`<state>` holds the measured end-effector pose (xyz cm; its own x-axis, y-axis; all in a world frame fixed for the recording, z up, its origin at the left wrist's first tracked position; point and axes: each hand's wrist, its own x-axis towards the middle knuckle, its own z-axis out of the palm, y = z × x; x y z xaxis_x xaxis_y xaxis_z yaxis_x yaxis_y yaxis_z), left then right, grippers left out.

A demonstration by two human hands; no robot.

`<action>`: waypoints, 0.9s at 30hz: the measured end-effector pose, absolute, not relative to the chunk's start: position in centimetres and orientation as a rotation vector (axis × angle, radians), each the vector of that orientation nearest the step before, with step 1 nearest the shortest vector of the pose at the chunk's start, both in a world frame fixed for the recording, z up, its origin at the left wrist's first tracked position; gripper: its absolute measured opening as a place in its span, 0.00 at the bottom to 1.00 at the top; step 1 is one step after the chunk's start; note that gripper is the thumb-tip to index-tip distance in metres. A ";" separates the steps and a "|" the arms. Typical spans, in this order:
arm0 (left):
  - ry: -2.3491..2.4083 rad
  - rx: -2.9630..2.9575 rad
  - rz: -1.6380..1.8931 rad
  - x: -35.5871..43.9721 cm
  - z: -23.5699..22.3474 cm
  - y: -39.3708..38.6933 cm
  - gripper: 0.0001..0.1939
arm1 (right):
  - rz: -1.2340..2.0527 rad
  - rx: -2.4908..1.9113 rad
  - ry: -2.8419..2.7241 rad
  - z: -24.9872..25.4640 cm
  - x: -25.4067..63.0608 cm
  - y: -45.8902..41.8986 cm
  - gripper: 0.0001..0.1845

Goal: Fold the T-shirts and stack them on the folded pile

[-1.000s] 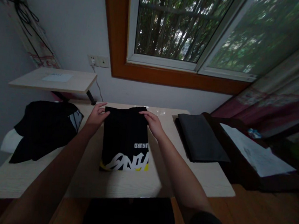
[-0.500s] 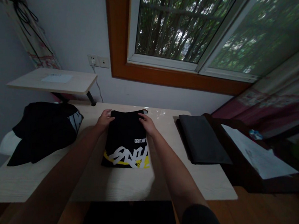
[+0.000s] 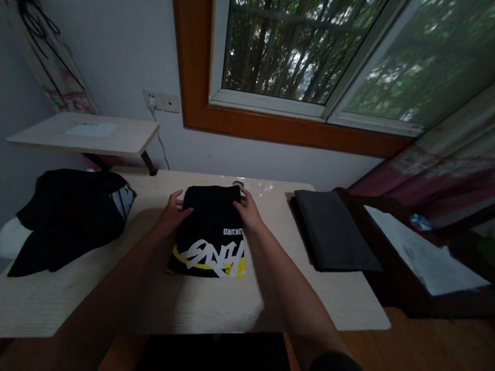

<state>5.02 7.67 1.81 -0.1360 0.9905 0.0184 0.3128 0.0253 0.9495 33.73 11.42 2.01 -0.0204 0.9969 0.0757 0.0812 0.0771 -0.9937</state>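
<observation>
A folded black T-shirt point(image 3: 209, 217) with white lettering and a yellow stripe lies on the pale wooden table point(image 3: 201, 306) in front of me. My left hand point(image 3: 173, 213) grips its left edge near the far corner, thumb over the top and fingers at the side. On the opposite edge my right hand point(image 3: 249, 210) has a similar hold, the thumb resting on the cloth. The fingertips at the far sides are partly hidden by the fabric.
Loose black clothing point(image 3: 73, 221) is heaped on the left, with a white cloth point(image 3: 9, 238) under it. Behind it stands a small raised shelf point(image 3: 125, 139). A dark grey folder-like item point(image 3: 337, 232) lies right. Papers point(image 3: 424, 255) rest on a dark surface beyond.
Both hands have slid slightly towards me along the shirt's sides. The shirt's far edge has come down a little, and a round fitting in the table behind it shows more.
</observation>
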 end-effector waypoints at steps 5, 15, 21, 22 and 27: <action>1.424 1.423 1.005 4.2 3.0 1.6 0.46 | 1.334 -1.218 -1.161 1.6 35.0 7.1 0.40; 1.332 1.504 0.726 3.0 5.5 -7.6 0.39 | 1.856 -0.996 -1.495 3.3 38.9 -3.1 0.27; 1.502 1.605 0.767 2.5 4.3 -10.2 0.28 | 1.720 -1.068 -1.540 3.1 39.8 -5.2 0.21; 1.527 1.647 0.743 2.3 3.9 -10.5 0.25 | 1.695 -1.080 -1.555 3.1 39.9 -5.4 0.20; 1.523 1.820 0.649 1.5 2.9 -11.2 0.13 | 1.514 -1.125 -1.711 3.3 39.9 -6.3 0.17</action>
